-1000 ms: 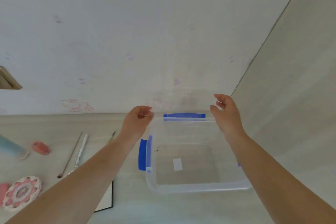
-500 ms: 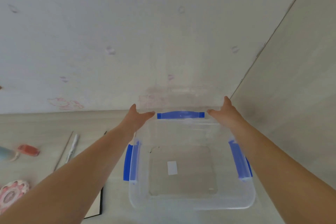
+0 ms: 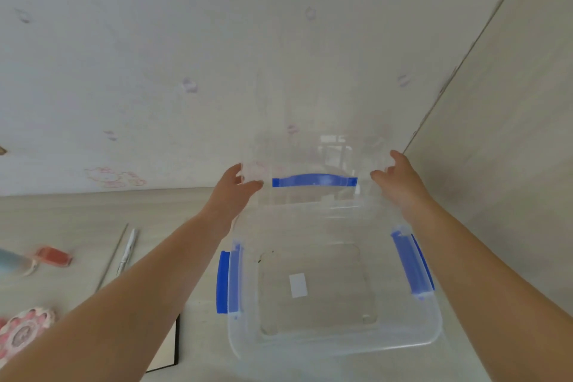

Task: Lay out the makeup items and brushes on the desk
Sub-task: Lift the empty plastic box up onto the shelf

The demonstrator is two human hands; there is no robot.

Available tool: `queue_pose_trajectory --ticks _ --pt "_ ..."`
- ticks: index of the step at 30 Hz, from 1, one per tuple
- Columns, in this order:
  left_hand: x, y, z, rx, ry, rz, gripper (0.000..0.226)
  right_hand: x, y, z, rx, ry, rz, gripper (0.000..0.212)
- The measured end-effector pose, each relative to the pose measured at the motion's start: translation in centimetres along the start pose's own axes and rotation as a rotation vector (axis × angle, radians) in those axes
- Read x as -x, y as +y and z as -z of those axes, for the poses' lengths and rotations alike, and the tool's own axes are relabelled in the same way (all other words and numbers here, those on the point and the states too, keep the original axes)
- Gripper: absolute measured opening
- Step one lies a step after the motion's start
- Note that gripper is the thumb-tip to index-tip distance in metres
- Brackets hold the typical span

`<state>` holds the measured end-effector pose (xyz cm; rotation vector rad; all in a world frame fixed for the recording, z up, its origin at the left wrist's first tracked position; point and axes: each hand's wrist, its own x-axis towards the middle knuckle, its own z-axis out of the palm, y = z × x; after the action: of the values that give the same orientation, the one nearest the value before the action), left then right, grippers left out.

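Note:
A clear plastic box (image 3: 335, 347) with blue latches (image 3: 410, 260) stands on the desk in front of me, with nothing in it but a white label. Its clear lid (image 3: 313, 161) is tilted up at the far side, against the wall. My left hand (image 3: 237, 192) pinches the lid's left edge and my right hand (image 3: 400, 183) holds its right edge. On the desk to the left lie a red makeup item (image 3: 52, 256), a thin brush (image 3: 111, 257), a silver-white brush (image 3: 128, 250) and a pink round palette (image 3: 24, 329).
A wall with faint pink cartoon prints rises behind the desk, and a pale panel closes in the right side. A pale blue bottle (image 3: 9, 260) sits at the left edge. A black-edged flat card (image 3: 169, 347) lies under my left forearm.
Both hands have dropped to the box's far rim and closed on the clear lid, which now stands tilted up. The view has shifted, so the box looks nearer.

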<state>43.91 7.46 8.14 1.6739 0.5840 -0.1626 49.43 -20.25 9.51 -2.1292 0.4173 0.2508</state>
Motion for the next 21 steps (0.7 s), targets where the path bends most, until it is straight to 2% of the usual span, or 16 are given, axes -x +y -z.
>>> queue_pose_trajectory --ticks 6,11,15,18,21 --pt "4.0 1.5 0.5 0.062 0.079 -0.238 0.038 3.8 -0.7 2.2 -0.17 0.125 0.176 0.076" --pt "8.3 1.5 1.1 0.07 0.065 -0.361 0.052 8.2 0.4 3.1 -0.308 0.119 0.256 0.08" --pt "10.8 0.3 1.7 0.081 0.028 -0.414 0.042 11.2 2.0 3.4 -0.382 0.076 0.299 0.076" --pt "12.0 -1.5 2.2 0.063 0.005 -0.447 0.05 12.9 3.8 3.4 -0.43 0.051 0.313 0.068" --pt "13.6 -3.8 2.7 0.035 -0.054 -0.507 0.053 15.0 6.1 3.3 -0.385 0.053 0.308 0.071"
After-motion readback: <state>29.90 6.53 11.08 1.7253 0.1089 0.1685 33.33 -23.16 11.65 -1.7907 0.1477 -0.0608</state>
